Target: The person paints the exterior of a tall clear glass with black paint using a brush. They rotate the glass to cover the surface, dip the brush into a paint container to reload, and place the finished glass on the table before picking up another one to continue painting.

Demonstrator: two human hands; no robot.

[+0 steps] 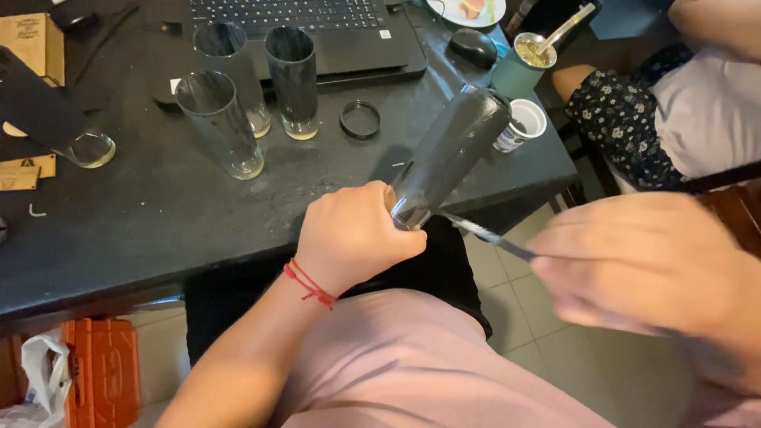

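Observation:
My left hand (357, 234) grips the base of a tall glass (452, 154) wrapped in dark film, held tilted with its mouth pointing up and right, over the table's front edge. My right hand (642, 261), blurred, holds a thin blade-like tool (483, 234) whose tip meets the bottom of the glass. A red string bracelet (307, 285) circles my left wrist.
Three tall glasses (218, 119) stand on the black table (158, 214) before a laptop (333, 32). Another glass (87, 147) lies at left. A dark ring (360, 119), a small white cup (523, 123), a mouse (473, 45) and a seated person (674, 103) are at right.

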